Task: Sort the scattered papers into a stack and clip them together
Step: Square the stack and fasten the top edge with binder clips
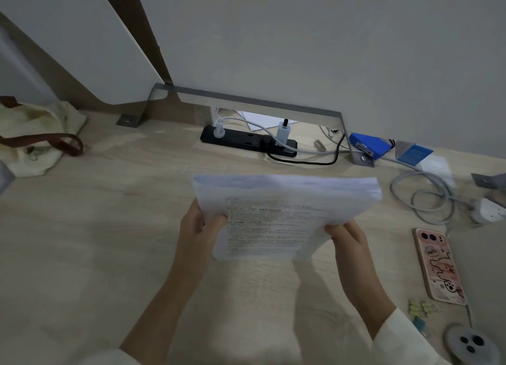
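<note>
A stack of white printed papers (pixel 276 214) is lifted above the pale wooden desk (pixel 109 241), its far edge blurred and fanned. My left hand (pixel 198 225) grips the stack's left side, thumb on top. On the stack's lower right corner my right hand (pixel 346 234) holds it with fingers curled round the edge. Small yellow and blue binder clips (pixel 420 311) lie on the desk at the lower right, apart from both hands.
A phone in a pink case (pixel 439 266) lies right of the papers. Behind are a black power strip (pixel 246 140) with plugs, coiled grey cable (pixel 427 197), and blue boxes (pixel 369 145). A cream tote bag (pixel 35 137) sits far left. A round grey socket (pixel 469 342) is at bottom right.
</note>
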Available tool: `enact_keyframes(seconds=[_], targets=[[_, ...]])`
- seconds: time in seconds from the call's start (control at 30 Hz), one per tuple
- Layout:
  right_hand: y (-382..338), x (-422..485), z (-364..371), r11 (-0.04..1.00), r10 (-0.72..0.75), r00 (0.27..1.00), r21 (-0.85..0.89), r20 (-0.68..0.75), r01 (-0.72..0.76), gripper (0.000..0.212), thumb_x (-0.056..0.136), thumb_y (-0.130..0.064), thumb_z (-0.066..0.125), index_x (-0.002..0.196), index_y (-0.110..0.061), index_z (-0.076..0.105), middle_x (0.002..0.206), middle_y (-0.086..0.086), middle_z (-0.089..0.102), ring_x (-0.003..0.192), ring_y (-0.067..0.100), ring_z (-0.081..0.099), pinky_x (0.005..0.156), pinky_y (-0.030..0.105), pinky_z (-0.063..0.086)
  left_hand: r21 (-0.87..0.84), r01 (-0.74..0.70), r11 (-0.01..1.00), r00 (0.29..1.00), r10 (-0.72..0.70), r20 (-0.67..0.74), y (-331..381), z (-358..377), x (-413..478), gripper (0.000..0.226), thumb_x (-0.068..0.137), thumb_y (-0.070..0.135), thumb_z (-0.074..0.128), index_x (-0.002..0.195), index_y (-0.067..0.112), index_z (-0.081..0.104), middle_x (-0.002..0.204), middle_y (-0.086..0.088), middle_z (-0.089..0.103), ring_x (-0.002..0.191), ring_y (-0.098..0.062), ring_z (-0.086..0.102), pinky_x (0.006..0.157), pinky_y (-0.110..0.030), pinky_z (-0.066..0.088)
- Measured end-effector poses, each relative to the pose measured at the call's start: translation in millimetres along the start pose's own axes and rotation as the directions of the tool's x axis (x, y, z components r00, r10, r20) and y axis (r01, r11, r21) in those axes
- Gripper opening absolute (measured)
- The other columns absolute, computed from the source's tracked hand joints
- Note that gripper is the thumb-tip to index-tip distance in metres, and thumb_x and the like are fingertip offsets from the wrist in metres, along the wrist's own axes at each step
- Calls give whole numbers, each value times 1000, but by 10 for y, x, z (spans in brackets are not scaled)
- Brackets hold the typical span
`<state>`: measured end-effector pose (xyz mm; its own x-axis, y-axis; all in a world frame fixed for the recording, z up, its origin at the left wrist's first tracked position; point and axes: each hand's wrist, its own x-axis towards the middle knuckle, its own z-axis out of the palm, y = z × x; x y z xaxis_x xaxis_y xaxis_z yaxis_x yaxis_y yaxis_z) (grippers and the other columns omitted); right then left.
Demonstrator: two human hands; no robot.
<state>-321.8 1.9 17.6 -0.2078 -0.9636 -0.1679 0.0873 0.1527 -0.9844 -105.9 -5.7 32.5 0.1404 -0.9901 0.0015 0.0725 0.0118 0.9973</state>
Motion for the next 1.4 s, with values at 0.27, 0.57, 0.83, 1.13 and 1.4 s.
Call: enact_keyframes(seconds=[0.27, 0.57, 0.83, 1.13, 1.4], targets=[[80, 2, 13, 997, 72, 997, -14, -10, -73, 26, 85, 2, 47, 90, -12, 68, 94, 4, 68, 92, 18, 60, 83, 35, 45, 141, -210, 967, 951, 169, 261, 682, -152, 26, 38, 67, 37, 57, 104, 30, 55, 98, 16, 67, 92, 2, 63, 73, -11, 48], [58, -44, -10, 995, 65, 998, -70, -4, -65, 22, 87, -1, 48, 100, -4, 66, 99, 10, 68, 95, 20, 60, 82, 33, 46, 752, -649, 119, 761, 67, 646, 919, 582, 239, 35, 91, 50, 37, 112, 24, 49, 101, 6, 63, 75, -13, 46, 68, -27, 32], [94, -26, -158, 969, 106, 990, -234, 95, -81, 16, 86, -13, 60, 93, -27, 64, 95, -10, 69, 89, 5, 62, 78, 23, 48, 717, -661, 221, 747, 100, 657, 910, 416, 245, 31, 97, 40, 31, 103, 26, 58, 83, 5, 65, 68, -14, 51, 62, -24, 33], [-134, 288, -751, 998, 52, 993, 35, 110, -56, 31, 67, -33, 69, 93, -15, 65, 90, -2, 72, 83, 11, 67, 72, 19, 56, 314, -12, 949, 996, -16, 86, 577, -114, 74, 18, 85, 22, 59, 75, 36, 66, 63, 23, 70, 59, 4, 66, 49, -10, 48], [-80, 311, -706, 996, 81, 973, 7, 217, -85, 39, 56, -33, 81, 90, -15, 74, 97, 4, 75, 89, 18, 70, 74, 25, 58, 175, 235, 956, 963, -254, 89, 9, -427, 48, 12, 75, 19, 72, 83, 27, 72, 83, 12, 76, 81, -9, 71, 75, -26, 57]])
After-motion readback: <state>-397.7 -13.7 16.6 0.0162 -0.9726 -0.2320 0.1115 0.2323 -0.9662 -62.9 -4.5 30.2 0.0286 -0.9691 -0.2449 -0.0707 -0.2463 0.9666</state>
